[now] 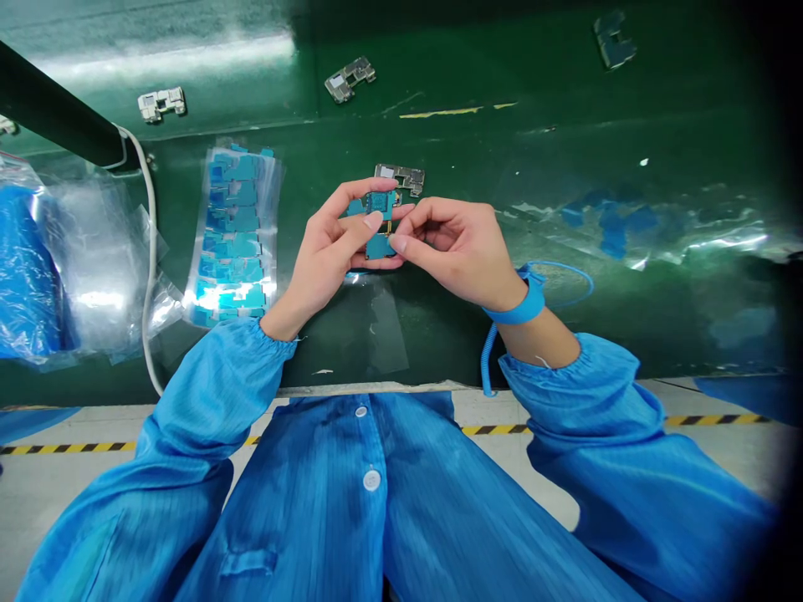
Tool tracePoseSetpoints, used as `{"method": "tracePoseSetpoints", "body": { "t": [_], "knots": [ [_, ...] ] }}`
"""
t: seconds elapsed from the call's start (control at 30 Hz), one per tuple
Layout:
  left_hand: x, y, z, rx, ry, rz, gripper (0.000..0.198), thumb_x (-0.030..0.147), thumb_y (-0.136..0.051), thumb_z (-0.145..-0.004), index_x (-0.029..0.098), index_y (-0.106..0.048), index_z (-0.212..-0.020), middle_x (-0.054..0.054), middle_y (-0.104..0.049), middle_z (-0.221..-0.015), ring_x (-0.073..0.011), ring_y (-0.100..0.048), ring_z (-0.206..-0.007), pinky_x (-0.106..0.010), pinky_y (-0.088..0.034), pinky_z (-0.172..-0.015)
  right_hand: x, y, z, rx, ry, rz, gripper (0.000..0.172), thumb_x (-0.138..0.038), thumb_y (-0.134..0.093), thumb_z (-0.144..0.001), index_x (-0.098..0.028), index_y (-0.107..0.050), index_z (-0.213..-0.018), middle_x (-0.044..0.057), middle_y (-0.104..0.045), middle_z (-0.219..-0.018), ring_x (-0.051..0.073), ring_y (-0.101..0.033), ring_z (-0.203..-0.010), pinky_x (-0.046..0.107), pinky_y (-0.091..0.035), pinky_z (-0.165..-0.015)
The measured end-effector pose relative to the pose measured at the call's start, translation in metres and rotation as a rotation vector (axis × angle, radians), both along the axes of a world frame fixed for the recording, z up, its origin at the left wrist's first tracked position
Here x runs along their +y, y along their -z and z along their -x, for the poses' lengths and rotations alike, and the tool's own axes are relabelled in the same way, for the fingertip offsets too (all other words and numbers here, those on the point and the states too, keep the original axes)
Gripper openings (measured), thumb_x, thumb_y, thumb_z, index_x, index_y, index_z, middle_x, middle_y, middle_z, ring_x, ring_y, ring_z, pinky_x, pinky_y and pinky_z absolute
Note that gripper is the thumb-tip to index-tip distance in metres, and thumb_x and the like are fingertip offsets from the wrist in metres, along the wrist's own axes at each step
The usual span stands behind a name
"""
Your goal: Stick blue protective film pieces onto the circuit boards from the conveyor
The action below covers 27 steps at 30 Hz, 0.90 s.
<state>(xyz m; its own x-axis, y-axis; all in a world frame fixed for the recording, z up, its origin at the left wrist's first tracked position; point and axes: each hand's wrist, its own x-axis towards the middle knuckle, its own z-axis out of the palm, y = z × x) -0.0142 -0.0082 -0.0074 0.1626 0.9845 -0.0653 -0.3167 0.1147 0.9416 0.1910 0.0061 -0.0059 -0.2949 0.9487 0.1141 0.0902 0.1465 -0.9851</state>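
Note:
My left hand [335, 238] grips a small circuit board [380, 203] by its edges, thumb across its face. Blue-green film pieces lie on parts of the board. My right hand [448, 242] is closed in a pinch at the board's lower right edge, thumb and forefinger touching it; whether a bit of film is between them I cannot make out. Just behind the fingers, another circuit board [411, 180] rests on the green bench. To the left lies a clear sheet of blue film stickers [235, 226]. A blue wrist strap [527, 301] circles my right wrist.
More circuit boards [350, 79] lie along the back of the green bench [477, 159], at left, middle and far right. Plastic bags [94, 267], a white cable [150, 242] and a dark post [63, 104] stand at left. The strap's coiled cord [487, 359] hangs at the front edge.

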Motion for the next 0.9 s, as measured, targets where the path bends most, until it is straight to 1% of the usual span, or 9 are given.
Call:
{"method": "tracePoseSetpoints", "body": {
  "t": [0.1, 0.23, 0.37, 0.5, 0.6, 0.67, 0.77, 0.83, 0.9],
  "knots": [
    [0.000, -0.001, 0.000, 0.000, 0.111, 0.031, 0.050, 0.050, -0.085, -0.100, 0.028, -0.069, -0.141, -0.001, -0.085, -0.109, -0.0317, -0.084, -0.124, -0.046, -0.076, -0.097, 0.000, 0.000, 0.000, -0.003, 0.002, -0.014, 0.025, -0.040, -0.094, -0.087, -0.023, -0.076, -0.083, 0.005, -0.080, -0.096, 0.026, -0.077, -0.100, 0.036, -0.067, -0.079],
    [-0.001, -0.007, 0.001, -0.008, 0.069, 0.019, 0.053, 0.053, -0.084, -0.100, 0.029, -0.067, -0.144, -0.004, -0.085, -0.127, -0.0361, -0.080, -0.135, -0.047, -0.076, -0.099, 0.002, -0.005, -0.002, 0.031, 0.022, -0.044, 0.032, -0.052, -0.089, -0.095, -0.023, -0.078, -0.091, 0.004, -0.080, -0.099, 0.019, -0.073, -0.083, 0.036, -0.066, -0.077],
    [-0.002, -0.011, 0.004, 0.002, 0.018, -0.010, 0.064, 0.049, -0.093, -0.094, 0.031, -0.064, -0.148, -0.006, -0.081, -0.141, -0.0378, -0.079, -0.136, -0.048, -0.075, -0.103, 0.007, -0.008, -0.003, 0.059, 0.101, -0.126, 0.040, -0.064, -0.084, -0.099, -0.025, -0.078, -0.097, 0.003, -0.076, -0.092, 0.018, -0.069, -0.080, 0.035, -0.065, -0.077],
    [-0.004, -0.015, 0.004, -0.009, 0.016, -0.030, 0.080, 0.044, -0.102, -0.083, 0.030, -0.062, -0.151, -0.009, -0.079, -0.147, -0.0406, -0.077, -0.138, -0.049, -0.073, -0.107, 0.007, -0.005, -0.002, 0.058, 0.058, -0.100, 0.045, -0.068, -0.081, -0.100, -0.024, -0.076, -0.096, 0.003, -0.075, -0.091, 0.018, -0.070, -0.079, 0.034, -0.063, -0.075],
    [-0.005, -0.015, 0.002, -0.051, 0.013, -0.005, 0.088, 0.042, -0.106, -0.078, 0.025, -0.061, -0.153, -0.013, -0.078, -0.147, -0.0449, -0.074, -0.142, -0.051, -0.073, -0.108, 0.004, -0.004, -0.001, 0.052, 0.013, -0.090, 0.041, -0.064, -0.077, -0.105, -0.023, -0.077, -0.099, 0.002, -0.075, -0.090, 0.018, -0.071, -0.080, 0.034, -0.061, -0.077],
    [-0.005, -0.014, 0.002, -0.046, 0.025, -0.006, 0.085, 0.044, -0.104, -0.081, 0.026, -0.062, -0.152, -0.012, -0.079, -0.145, -0.0439, -0.075, -0.140, -0.049, -0.074, -0.105, 0.003, -0.004, 0.000, 0.028, -0.012, -0.111, 0.038, -0.060, -0.074, -0.108, -0.023, -0.078, -0.097, 0.002, -0.073, -0.088, 0.018, -0.070, -0.081, 0.035, -0.057, -0.077],
    [-0.004, -0.010, 0.001, -0.031, 0.053, -0.032, 0.065, 0.051, -0.093, -0.093, 0.030, -0.064, -0.147, -0.008, -0.083, -0.135, -0.0391, -0.078, -0.137, -0.045, -0.076, -0.098, 0.001, -0.002, 0.001, -0.014, -0.037, -0.164, 0.037, -0.055, -0.070, -0.111, -0.023, -0.077, -0.093, 0.003, -0.071, -0.091, 0.018, -0.066, -0.082, 0.036, -0.053, -0.076],
    [-0.003, -0.007, 0.001, -0.034, 0.060, -0.046, 0.056, 0.053, -0.088, -0.098, 0.030, -0.066, -0.143, -0.006, -0.086, -0.126, -0.0362, -0.079, -0.137, -0.042, -0.077, -0.093, 0.001, 0.000, 0.003, -0.024, -0.043, -0.190, 0.034, -0.053, -0.072, -0.110, -0.023, -0.077, -0.094, 0.004, -0.071, -0.097, 0.018, -0.064, -0.083, 0.036, -0.051, -0.075],
    [-0.003, -0.005, 0.000, -0.029, 0.058, -0.046, 0.054, 0.053, -0.087, -0.098, 0.031, -0.066, -0.143, -0.005, -0.088, -0.120, -0.0333, -0.081, -0.133, -0.038, -0.077, -0.090, 0.002, 0.003, 0.004, -0.025, -0.045, -0.198, 0.030, -0.051, -0.077, -0.106, -0.023, -0.077, -0.094, 0.005, -0.072, -0.102, 0.018, -0.063, -0.084, 0.035, -0.051, -0.073]
  ]
}}
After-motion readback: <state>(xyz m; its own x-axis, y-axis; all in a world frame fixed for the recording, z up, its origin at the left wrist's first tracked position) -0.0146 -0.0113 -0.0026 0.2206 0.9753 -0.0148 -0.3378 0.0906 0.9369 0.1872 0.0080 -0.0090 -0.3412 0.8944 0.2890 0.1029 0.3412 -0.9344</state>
